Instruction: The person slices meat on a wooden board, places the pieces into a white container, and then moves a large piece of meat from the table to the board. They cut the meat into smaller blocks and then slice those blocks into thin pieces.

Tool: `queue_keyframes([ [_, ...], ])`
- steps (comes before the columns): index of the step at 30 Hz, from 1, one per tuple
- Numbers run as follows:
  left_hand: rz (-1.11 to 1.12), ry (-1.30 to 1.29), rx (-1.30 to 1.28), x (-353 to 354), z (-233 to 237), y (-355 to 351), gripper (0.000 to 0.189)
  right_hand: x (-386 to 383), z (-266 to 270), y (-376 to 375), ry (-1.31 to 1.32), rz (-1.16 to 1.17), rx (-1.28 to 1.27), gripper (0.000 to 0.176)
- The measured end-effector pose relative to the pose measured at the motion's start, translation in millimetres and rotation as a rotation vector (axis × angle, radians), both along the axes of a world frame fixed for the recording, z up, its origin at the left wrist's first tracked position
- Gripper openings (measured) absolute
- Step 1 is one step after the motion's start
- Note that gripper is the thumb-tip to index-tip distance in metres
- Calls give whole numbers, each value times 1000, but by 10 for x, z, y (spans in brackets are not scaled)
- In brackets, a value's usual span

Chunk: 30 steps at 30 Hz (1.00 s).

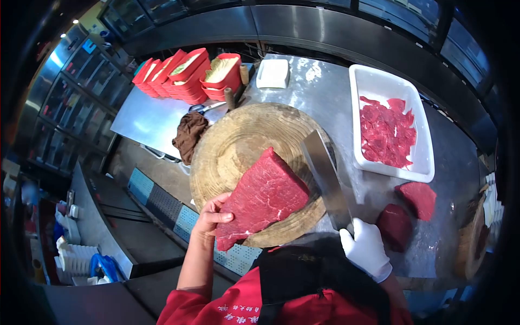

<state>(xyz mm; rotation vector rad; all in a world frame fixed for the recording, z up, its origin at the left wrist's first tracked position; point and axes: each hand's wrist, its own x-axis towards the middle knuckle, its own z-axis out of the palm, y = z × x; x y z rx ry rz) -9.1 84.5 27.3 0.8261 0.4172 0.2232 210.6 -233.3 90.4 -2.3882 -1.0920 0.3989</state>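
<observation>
My bare left hand (215, 215) grips the left edge of a large slab of red meat (265, 197), thumb on top. The slab lies over the front part of a round wooden chopping block (233, 141). In a white glove, my right hand (364, 248) is closed on the handle of a cleaver (326, 179). The cleaver's broad blade points away from me, over the block's right edge, apart from the meat. Right of the gloved hand, two more chunks of meat, one dark (394, 226) and one brighter (418, 199), rest on the metal table (330, 81).
A white tub (356, 119) with cut meat pieces stands at the right. Red containers (187, 76) with leafy contents are at the back left, near a small white tray (272, 73). A brown cloth (189, 135) lies left of the block. Another round block (470, 238) is far right.
</observation>
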Motion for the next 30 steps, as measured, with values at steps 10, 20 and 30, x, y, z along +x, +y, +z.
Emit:
queue_keyframes([
  [10,6,59,11,21,56,-69,67,24,49,21,68,-25,-52,22],
  [20,-15,119,-319,181,210,-217,57,4,85,49,102,-49,-48,23],
  [30,-17,-203,-1010,164,-108,-377,54,-13,80,51,46,-33,-28,24],
])
